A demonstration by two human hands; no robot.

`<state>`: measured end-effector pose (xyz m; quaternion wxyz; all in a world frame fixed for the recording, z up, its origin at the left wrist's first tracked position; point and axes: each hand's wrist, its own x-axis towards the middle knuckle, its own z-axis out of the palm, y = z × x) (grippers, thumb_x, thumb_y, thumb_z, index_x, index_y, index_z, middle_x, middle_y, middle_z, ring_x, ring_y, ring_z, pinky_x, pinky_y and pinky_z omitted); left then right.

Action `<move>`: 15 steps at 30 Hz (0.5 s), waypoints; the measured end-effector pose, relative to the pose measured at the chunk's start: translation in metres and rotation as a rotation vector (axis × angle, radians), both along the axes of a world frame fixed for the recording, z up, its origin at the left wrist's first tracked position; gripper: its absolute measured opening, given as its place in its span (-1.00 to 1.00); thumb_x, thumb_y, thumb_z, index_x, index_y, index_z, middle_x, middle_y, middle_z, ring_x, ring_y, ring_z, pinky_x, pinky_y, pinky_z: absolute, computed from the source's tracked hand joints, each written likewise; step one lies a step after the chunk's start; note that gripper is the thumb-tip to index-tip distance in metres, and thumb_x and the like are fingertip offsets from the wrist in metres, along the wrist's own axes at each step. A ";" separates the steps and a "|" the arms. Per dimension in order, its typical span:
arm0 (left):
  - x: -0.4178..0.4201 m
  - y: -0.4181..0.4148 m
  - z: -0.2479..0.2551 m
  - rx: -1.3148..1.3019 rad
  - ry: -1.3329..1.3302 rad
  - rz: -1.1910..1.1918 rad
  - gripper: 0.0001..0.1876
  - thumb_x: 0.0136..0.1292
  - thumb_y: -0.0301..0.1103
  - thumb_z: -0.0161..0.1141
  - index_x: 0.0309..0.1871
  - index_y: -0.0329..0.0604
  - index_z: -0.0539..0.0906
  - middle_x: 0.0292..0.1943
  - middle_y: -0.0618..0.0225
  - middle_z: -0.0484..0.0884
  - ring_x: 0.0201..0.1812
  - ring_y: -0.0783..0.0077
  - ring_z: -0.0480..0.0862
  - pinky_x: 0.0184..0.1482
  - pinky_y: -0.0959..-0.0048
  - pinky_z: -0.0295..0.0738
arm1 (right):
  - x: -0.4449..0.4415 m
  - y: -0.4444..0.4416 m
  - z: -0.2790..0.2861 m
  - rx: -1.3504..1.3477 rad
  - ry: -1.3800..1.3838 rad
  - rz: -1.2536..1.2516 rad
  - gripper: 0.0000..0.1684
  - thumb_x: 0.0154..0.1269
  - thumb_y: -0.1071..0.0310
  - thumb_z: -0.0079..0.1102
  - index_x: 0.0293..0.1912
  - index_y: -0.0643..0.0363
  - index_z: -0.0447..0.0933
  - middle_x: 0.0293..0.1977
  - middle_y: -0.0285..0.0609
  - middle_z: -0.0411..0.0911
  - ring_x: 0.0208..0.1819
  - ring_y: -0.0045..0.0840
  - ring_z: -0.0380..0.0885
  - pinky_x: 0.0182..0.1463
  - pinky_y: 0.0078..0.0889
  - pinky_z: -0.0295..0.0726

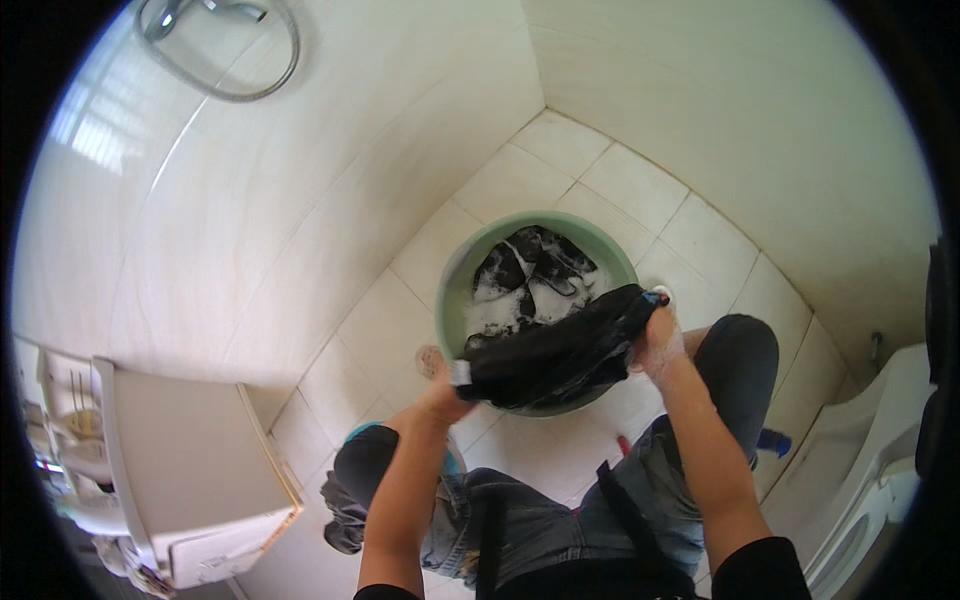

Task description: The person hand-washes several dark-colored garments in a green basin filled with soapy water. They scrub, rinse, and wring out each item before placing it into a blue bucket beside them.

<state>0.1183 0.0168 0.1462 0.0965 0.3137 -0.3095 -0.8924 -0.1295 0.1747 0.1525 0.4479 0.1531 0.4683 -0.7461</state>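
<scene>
A wet black garment (pixel 555 356) is stretched between my two hands over the near part of a round green plastic basin (pixel 448 289). My left hand (pixel 444 399) grips its left end, beside a small white tag. At the other end, my right hand (pixel 660 341) holds the fabric near a blue patch, with suds on the wrist. More dark clothes (pixel 532 259) lie in the basin among white foam (pixel 499 304). The held garment hides the basin's near inside.
Tiled floor (pixel 517 180) surrounds the basin, meeting two walls in a corner. A shower hose (pixel 247 96) hangs at upper left. A white cabinet (pixel 195 450) stands at left and a white washing machine (pixel 855 480) at right. Dark cloth (pixel 341 517) lies by my left leg.
</scene>
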 end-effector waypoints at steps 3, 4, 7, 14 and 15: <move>0.026 -0.047 0.088 -0.235 0.087 0.015 -0.72 0.18 -0.39 -0.06 -0.12 -0.39 0.51 -0.16 0.12 0.57 -0.15 0.32 0.56 -0.08 0.42 0.47 | -0.013 0.007 -0.027 -0.029 0.019 -0.127 -0.69 0.28 0.12 -0.18 -0.33 0.15 0.42 -0.46 -0.18 0.51 -0.38 -0.43 0.49 -0.26 -0.31 0.50; 0.022 -0.050 0.099 -0.224 0.073 0.100 -0.70 0.17 -0.36 -0.09 -0.14 -0.39 0.51 -0.17 0.14 0.57 -0.12 0.27 0.55 -0.07 0.36 0.45 | -0.022 0.016 -0.047 -0.087 0.106 -0.140 -0.71 0.27 0.13 -0.14 -0.33 0.14 0.41 -0.45 -0.17 0.50 -0.38 -0.42 0.49 -0.25 -0.30 0.50; 0.039 -0.069 0.117 -0.068 0.035 0.291 -0.68 0.15 -0.34 -0.13 -0.16 -0.41 0.50 -0.17 0.12 0.57 -0.07 0.20 0.52 0.00 0.23 0.39 | -0.019 0.017 -0.002 -0.109 0.174 -0.011 -0.78 0.16 0.25 -0.01 -0.19 0.10 0.37 -0.37 -0.18 0.49 -0.39 -0.43 0.49 -0.29 -0.32 0.48; 0.065 -0.071 0.123 -0.251 -0.171 0.479 -0.61 0.08 -0.31 0.05 -0.04 -0.35 0.44 -0.23 0.13 0.56 -0.13 0.18 0.55 -0.04 0.30 0.44 | 0.039 0.009 0.079 0.353 1.468 1.096 -0.48 -0.17 0.29 0.30 -0.10 0.09 0.46 -0.28 -0.07 0.39 -0.15 -0.24 0.41 -0.13 -0.32 0.42; 0.057 -0.060 0.133 -0.504 -0.276 0.294 -0.58 0.03 -0.32 0.13 -0.03 -0.32 0.45 -0.23 0.15 0.56 -0.13 0.18 0.55 -0.05 0.32 0.44 | 0.037 0.014 0.080 0.399 1.534 1.078 -0.54 -0.19 0.29 0.31 -0.17 0.10 0.48 -0.30 -0.09 0.38 -0.14 -0.24 0.40 -0.11 -0.32 0.41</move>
